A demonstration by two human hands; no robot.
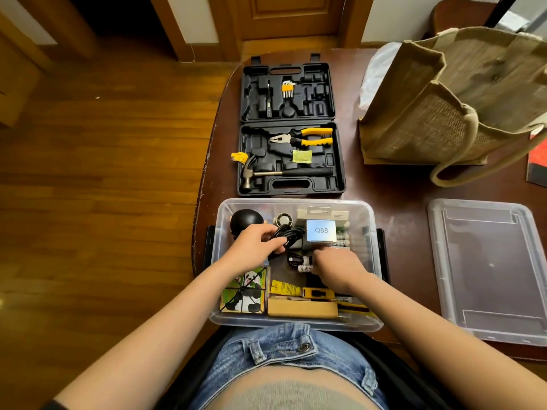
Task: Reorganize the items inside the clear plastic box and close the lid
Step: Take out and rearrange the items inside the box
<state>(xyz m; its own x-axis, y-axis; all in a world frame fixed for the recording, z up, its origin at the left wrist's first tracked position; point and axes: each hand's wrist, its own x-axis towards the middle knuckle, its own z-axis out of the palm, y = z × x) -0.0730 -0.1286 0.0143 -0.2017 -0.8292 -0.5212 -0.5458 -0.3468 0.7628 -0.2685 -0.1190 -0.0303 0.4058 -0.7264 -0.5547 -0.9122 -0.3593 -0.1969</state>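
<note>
The clear plastic box stands at the table's near edge, lid off. My left hand grips a coiled black cable inside it, next to a black ball-shaped item. My right hand reaches down beside a small cable bundle and white batteries; its fingertips are hidden. The box also holds a silver Q88 box, a panda block puzzle, a yellow tube and a cardboard box. The clear lid lies flat to the right.
An open black tool case with pliers, hammer and hex keys lies behind the box. A jute bag stands at the back right, a red-and-black book at the right edge. The table's left edge drops to a wooden floor.
</note>
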